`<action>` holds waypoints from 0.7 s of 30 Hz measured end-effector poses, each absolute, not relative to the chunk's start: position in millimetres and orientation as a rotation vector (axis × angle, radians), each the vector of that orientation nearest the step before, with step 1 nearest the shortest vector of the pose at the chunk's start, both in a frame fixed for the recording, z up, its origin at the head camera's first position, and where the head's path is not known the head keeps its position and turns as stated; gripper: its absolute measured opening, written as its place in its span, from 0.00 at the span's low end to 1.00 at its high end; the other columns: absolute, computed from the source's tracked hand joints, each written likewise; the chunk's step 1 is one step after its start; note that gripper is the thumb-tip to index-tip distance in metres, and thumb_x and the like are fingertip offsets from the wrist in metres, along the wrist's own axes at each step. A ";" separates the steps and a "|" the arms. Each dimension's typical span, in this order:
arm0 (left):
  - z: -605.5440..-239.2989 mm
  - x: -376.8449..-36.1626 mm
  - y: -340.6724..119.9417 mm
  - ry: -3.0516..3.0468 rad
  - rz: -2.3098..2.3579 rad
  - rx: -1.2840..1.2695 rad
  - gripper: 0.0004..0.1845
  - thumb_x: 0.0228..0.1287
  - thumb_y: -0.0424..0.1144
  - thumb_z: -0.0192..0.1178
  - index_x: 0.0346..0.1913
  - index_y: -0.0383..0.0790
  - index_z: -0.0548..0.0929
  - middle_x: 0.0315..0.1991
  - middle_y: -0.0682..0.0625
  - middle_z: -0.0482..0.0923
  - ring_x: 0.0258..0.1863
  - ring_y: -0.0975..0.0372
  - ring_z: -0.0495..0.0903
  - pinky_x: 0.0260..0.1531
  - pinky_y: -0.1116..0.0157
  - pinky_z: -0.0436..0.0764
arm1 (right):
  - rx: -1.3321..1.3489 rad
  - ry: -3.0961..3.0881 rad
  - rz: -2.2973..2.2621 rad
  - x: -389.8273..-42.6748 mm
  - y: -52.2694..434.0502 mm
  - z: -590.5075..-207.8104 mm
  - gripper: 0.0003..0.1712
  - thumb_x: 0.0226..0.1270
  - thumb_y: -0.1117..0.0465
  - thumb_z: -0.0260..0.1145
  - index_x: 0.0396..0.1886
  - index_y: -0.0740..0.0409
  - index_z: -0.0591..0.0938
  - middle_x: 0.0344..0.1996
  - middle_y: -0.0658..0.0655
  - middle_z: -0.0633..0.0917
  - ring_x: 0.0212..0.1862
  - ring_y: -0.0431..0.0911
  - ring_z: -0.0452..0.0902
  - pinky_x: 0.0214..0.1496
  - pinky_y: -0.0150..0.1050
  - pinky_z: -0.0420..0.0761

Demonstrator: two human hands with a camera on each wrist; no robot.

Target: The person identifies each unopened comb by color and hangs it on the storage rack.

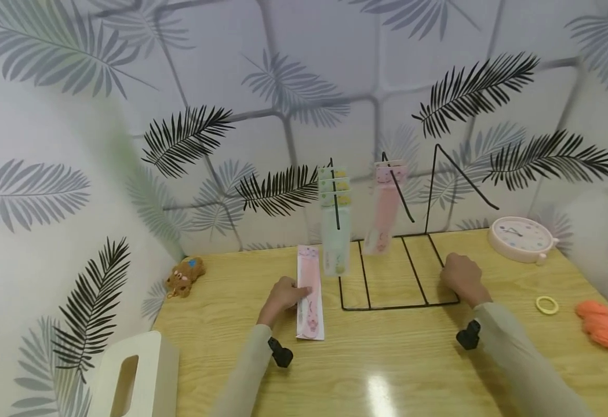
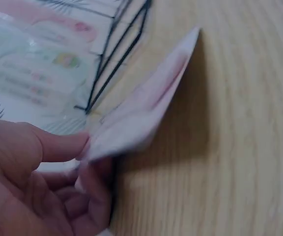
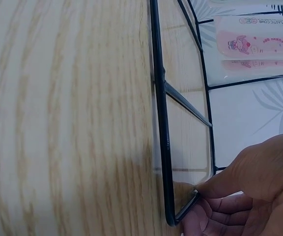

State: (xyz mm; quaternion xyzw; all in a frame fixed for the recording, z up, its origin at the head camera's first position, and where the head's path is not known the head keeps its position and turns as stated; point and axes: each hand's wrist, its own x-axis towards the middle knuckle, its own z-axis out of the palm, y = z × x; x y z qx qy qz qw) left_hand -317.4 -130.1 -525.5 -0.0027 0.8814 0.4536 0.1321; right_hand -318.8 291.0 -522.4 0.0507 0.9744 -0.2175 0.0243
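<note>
A pale wooden table [image 1: 387, 370] fills the lower half of the head view, boxed in at 12 and 9 o'clock by walls papered with grey and black palm fronds. At its middle stands a black wire rack [image 1: 397, 272], green packets [image 1: 335, 231] and a pink packet [image 1: 384, 217] hanging from its pegs.

The left hand [image 1: 283, 296] lies at 9 o'clock from the rack's base, thumb and fingers pinching the edge of a flat pink packet [image 1: 310, 292] that lies on the wood just beside the rack; the left wrist view shows that edge lifted off the table. The right hand [image 1: 462, 278] sits at the rack's 4 o'clock corner, fingers curled onto the base wire.

Around the rim: a round clock [image 1: 520, 237] at 2 o'clock, a yellow ring [image 1: 546, 304] and orange yarn [image 1: 603, 330] at 3, a small brown toy [image 1: 184, 277] at 10, a cream tissue box [image 1: 134, 376] at 8. Bare wood runs along the near edge at 6 o'clock, between the two sleeves.
</note>
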 end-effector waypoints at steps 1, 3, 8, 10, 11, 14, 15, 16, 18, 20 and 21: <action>-525.8 -318.4 -136.0 2.496 1.405 -0.006 0.21 0.77 0.41 0.62 0.24 0.40 0.69 0.20 0.52 0.67 0.19 0.63 0.67 0.21 0.68 0.72 | 0.150 3.019 -0.676 -319.2 290.6 -523.3 0.19 0.64 0.73 0.49 0.17 0.51 0.60 0.17 0.52 0.62 0.22 0.47 0.60 0.23 0.40 0.64; -525.6 -318.4 -145.8 2.394 1.586 0.000 0.19 0.80 0.36 0.58 0.25 0.38 0.71 0.21 0.52 0.69 0.20 0.64 0.71 0.23 0.68 0.79 | 0.146 3.025 -0.681 -319.8 290.0 -524.0 0.18 0.64 0.73 0.49 0.17 0.51 0.61 0.17 0.52 0.62 0.22 0.47 0.60 0.23 0.40 0.63; -517.2 -312.9 -161.9 2.323 1.890 0.066 0.07 0.77 0.30 0.60 0.47 0.26 0.82 0.36 0.44 0.81 0.30 0.64 0.81 0.37 0.57 0.89 | 0.149 3.021 -0.683 -318.5 290.3 -522.6 0.19 0.64 0.73 0.49 0.17 0.51 0.60 0.16 0.51 0.60 0.21 0.46 0.57 0.22 0.39 0.62; -508.5 -309.8 -165.3 2.309 1.959 0.126 0.12 0.75 0.28 0.61 0.55 0.25 0.80 0.43 0.40 0.83 0.33 0.63 0.84 0.41 0.53 0.90 | 0.149 3.016 -0.679 -318.0 290.0 -521.4 0.19 0.64 0.73 0.49 0.16 0.51 0.60 0.16 0.51 0.60 0.22 0.46 0.57 0.22 0.39 0.62; -503.4 -308.0 -167.1 2.307 1.975 0.161 0.14 0.75 0.28 0.62 0.58 0.25 0.80 0.47 0.38 0.83 0.36 0.62 0.85 0.43 0.51 0.90 | 0.150 3.016 -0.677 -317.9 289.3 -520.9 0.19 0.64 0.73 0.49 0.16 0.51 0.60 0.16 0.51 0.61 0.22 0.47 0.58 0.22 0.39 0.62; -488.5 -302.3 -169.5 2.279 2.000 0.239 0.15 0.75 0.29 0.62 0.60 0.28 0.80 0.52 0.36 0.82 0.40 0.61 0.87 0.47 0.48 0.89 | 0.153 3.017 -0.665 -316.7 287.2 -517.8 0.19 0.65 0.73 0.49 0.17 0.52 0.61 0.17 0.54 0.64 0.23 0.48 0.60 0.23 0.41 0.64; -484.3 -300.3 -170.2 2.269 2.006 0.264 0.15 0.75 0.30 0.62 0.61 0.28 0.79 0.53 0.36 0.82 0.41 0.59 0.87 0.49 0.45 0.88 | 0.150 3.018 -0.664 -316.1 286.6 -516.8 0.19 0.65 0.73 0.49 0.17 0.52 0.61 0.17 0.54 0.65 0.23 0.48 0.61 0.23 0.41 0.64; -480.2 -298.0 -170.8 2.263 2.004 0.286 0.16 0.76 0.31 0.62 0.61 0.29 0.79 0.54 0.35 0.82 0.43 0.58 0.87 0.50 0.43 0.87 | 0.150 3.021 -0.661 -315.7 286.1 -516.2 0.18 0.66 0.73 0.48 0.17 0.53 0.61 0.17 0.55 0.65 0.23 0.49 0.61 0.23 0.41 0.65; -473.6 -293.8 -172.1 2.251 1.996 0.322 0.17 0.76 0.32 0.62 0.62 0.30 0.80 0.55 0.35 0.81 0.44 0.57 0.88 0.52 0.41 0.85 | 0.149 3.029 -0.657 -314.7 285.2 -515.2 0.18 0.66 0.73 0.49 0.18 0.54 0.62 0.18 0.56 0.67 0.23 0.49 0.62 0.23 0.41 0.65; -467.8 -289.3 -173.0 2.250 1.992 0.358 0.17 0.76 0.33 0.63 0.62 0.29 0.80 0.55 0.35 0.81 0.45 0.57 0.88 0.52 0.40 0.84 | 0.147 3.032 -0.654 -313.7 284.5 -514.9 0.17 0.66 0.73 0.49 0.18 0.55 0.64 0.18 0.58 0.69 0.23 0.49 0.63 0.23 0.42 0.66; -465.1 -287.1 -173.4 2.252 1.995 0.373 0.17 0.76 0.34 0.63 0.62 0.29 0.80 0.55 0.35 0.82 0.45 0.57 0.88 0.52 0.41 0.85 | 0.145 3.033 -0.651 -313.3 284.1 -515.0 0.17 0.66 0.73 0.49 0.18 0.55 0.64 0.18 0.58 0.69 0.23 0.50 0.63 0.23 0.42 0.66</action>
